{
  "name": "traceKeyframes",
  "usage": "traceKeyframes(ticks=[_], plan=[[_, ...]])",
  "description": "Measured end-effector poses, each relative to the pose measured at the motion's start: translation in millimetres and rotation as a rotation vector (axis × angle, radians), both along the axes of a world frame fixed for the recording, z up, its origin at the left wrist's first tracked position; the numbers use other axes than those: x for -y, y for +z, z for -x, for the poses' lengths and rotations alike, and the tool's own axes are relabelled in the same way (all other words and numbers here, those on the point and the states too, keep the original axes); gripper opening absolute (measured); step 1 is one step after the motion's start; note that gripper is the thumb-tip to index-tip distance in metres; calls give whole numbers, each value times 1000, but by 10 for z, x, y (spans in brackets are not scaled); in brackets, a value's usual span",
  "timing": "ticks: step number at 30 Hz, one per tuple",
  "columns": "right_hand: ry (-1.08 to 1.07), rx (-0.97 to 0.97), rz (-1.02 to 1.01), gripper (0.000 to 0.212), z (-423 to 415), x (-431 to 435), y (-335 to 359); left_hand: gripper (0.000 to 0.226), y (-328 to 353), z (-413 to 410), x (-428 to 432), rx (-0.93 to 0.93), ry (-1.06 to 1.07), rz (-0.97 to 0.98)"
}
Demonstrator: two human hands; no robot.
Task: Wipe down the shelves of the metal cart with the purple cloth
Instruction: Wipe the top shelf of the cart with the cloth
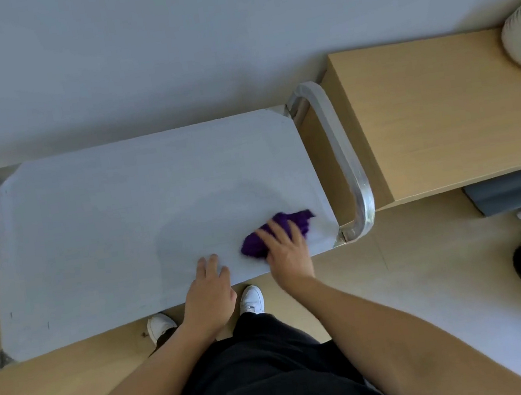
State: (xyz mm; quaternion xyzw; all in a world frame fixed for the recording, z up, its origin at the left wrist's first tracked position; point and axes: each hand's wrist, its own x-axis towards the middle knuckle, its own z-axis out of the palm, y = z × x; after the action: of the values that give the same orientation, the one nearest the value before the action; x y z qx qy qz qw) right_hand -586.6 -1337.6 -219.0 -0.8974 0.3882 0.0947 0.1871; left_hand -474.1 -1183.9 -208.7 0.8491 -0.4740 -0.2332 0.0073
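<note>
Black trousers [271,380] nearest. Left hand [210,291] flat, fingers straight, bracing shelf [105,225] edge. Right hand [288,253] spread flat, pressing purple cloth [289,223] under fingers; handle [345,165] just right of it. Risks: bunched cloth slipping from under palm, knuckles hitting handle.

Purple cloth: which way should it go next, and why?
Probably left across the top shelf: the right hand presses the purple cloth near the handle, and the faint wiped arc ends mid-shelf, so the left half looks untouched.

Purple cloth [277,233] — grey cart shelf [105,219]
</note>
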Motion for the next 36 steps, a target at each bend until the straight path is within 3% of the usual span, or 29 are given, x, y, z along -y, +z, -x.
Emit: traceKeyframes(ticks=[3, 5, 7, 11, 13, 18, 21, 25, 28, 30, 33, 36], plan=[[312, 33, -37, 56, -55, 52, -36, 37, -8, 14, -10, 2, 5, -2], [371, 21, 0, 54, 32, 338, -44, 39, -22, 7, -15, -11, 12, -9], [247, 15, 50, 52, 221, 636, -38, 40, -40, 8, -18, -28, 25, -6], [-210, 10, 44, 47, 377, 791, 26, 48, -61, 38, -78, -61, 40, 8], [-248, -20, 77, 50, 203, 540, 26, 49, -62, 51, -101, -51, 38, 5], [238, 36, -51, 52, -104, -169, -56, 50, -30, 46, -101, -61, 39, 16], [324, 51, -58, 50, 21, 114, -44, 54, -43, 26, -116, -79, 28, 4], [-41, 63, 8, 47, 444, 545, -3, 61, -70, 8, -187, -88, -4, -7], [-220, 22, 73, 48, 383, 332, 21, 65, -75, 0, -230, -99, -14, -11], [-120, -1, 69, 52, 157, 62, 16, 65, -72, 6, -230, -93, -11, -9], [214, 9, -13, 53, -69, -294, -41, 63, -49, 13, -233, -83, -6, 3], [254, 72, -92, 48, -46, -160, 12, 63, -26, -27, -270, -88, -20, 13]])
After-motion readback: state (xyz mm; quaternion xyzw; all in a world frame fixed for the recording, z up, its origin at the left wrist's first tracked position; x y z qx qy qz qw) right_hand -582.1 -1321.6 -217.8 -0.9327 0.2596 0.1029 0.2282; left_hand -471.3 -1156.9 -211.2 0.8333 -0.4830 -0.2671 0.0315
